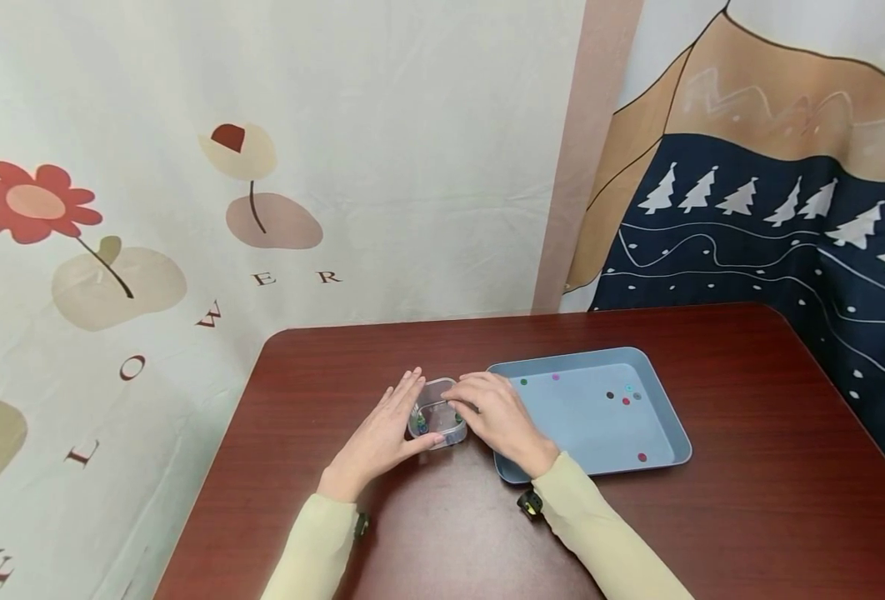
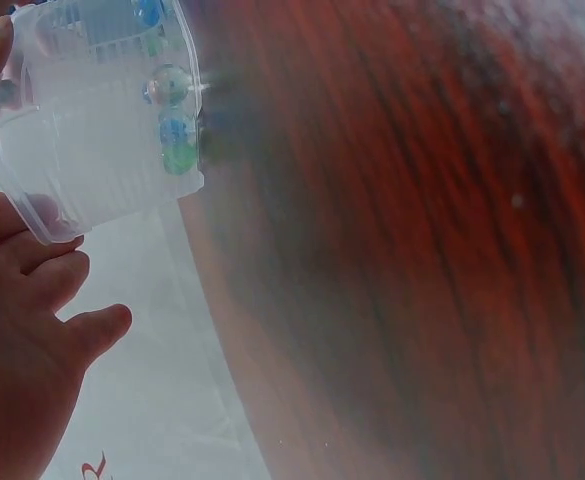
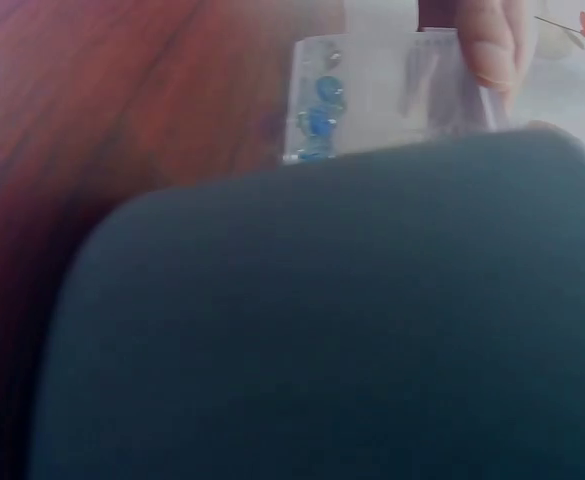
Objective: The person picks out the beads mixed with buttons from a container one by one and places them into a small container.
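Note:
A small clear plastic box (image 1: 453,436) stands on the table, left of the tray. Blue and green glass marbles (image 2: 177,158) lie along its bottom. My left hand (image 1: 378,433) holds the box, thumb at the near side and long fingers along the left side. In the left wrist view, some of its fingers (image 2: 62,280) stand off the box wall. My right hand (image 1: 495,412) reaches over the box's right rim with bent fingers. Whether anything sits between those fingertips is hidden. The right wrist view shows the box (image 3: 367,90) behind a large dark blurred shape.
A blue-grey tray (image 1: 577,433) lies right of the box, partly under my right forearm. Several small round coloured pieces are scattered in it, among them a dark red one (image 1: 642,457) near the front. Printed cloth (image 1: 427,167) hangs behind the brown table (image 1: 442,525).

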Motion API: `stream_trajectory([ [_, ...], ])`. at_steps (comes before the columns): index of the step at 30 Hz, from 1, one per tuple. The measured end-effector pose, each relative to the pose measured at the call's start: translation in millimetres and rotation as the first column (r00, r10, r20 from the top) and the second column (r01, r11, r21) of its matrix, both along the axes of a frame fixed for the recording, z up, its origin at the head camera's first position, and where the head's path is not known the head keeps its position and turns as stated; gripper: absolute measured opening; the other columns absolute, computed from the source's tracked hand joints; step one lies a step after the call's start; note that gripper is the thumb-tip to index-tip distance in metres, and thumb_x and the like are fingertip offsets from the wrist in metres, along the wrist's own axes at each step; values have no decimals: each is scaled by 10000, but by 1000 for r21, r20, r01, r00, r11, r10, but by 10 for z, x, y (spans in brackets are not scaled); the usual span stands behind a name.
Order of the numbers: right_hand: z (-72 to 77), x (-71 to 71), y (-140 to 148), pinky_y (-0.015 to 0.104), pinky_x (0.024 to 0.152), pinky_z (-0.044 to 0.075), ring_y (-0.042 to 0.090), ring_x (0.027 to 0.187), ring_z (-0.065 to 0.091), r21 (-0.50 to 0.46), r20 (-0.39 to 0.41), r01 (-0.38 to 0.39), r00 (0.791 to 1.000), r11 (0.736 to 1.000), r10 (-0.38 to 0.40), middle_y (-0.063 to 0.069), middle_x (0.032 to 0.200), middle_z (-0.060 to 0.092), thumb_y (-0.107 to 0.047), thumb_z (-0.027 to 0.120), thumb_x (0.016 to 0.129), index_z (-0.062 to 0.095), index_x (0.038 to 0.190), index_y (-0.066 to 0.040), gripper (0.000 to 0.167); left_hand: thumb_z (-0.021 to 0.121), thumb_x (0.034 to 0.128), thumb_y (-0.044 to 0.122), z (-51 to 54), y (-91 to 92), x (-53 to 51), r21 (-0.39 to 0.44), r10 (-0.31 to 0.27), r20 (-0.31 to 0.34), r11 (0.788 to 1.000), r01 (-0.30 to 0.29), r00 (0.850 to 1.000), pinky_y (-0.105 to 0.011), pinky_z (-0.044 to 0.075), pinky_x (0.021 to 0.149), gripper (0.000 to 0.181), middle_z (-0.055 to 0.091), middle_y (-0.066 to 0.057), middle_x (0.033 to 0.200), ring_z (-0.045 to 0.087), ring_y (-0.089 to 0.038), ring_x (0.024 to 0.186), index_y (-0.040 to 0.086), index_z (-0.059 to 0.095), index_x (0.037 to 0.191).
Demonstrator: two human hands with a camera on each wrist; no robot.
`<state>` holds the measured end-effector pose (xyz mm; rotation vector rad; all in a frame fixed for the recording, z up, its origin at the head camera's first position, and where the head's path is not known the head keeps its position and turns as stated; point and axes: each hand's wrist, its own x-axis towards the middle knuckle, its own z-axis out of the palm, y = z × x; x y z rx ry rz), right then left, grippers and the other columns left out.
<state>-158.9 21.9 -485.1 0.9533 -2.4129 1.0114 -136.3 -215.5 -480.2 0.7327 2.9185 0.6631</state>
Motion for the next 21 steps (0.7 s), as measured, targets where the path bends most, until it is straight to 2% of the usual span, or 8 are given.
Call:
stream_trajectory([
  [6, -65, -20, 0, 595, 1036, 479, 300, 1165, 673, 22, 18, -25, 1000, 999, 24, -18, 1091, 780, -82, 790, 919, 817, 1088, -152, 185, 717, 931, 563, 2, 7, -1, 3, -5, -6, 1000, 5, 1000, -510, 191, 1258, 1001, 195, -123, 1711, 153, -266, 1582, 5, 262, 1626],
  [14, -54, -15, 5, 603, 1041, 472, 315, 1210, 656, 37, 23, -25, 999, 999, 24, 2, 1138, 772, -93, 795, 914, 815, 1099, -125, 188, 729, 928, 547, 1, 21, -7, 9, -7, -8, 1000, 7, 1000, -531, 199, 1253, 997, 205, -139, 1707, 172, -295, 1576, -3, 270, 1622],
  [21, 9, 38, 114, 582, 1060, 465, 301, 1245, 639, 5, 31, 0, 1000, 1000, 0, 18, 1182, 761, -85, 777, 930, 803, 1133, -108, 207, 732, 922, 554, -31, 11, -3, 21, 0, -32, 1000, 1, 999, -539, 204, 1249, 995, 214, -150, 1702, 181, -301, 1574, -6, 291, 1615],
])
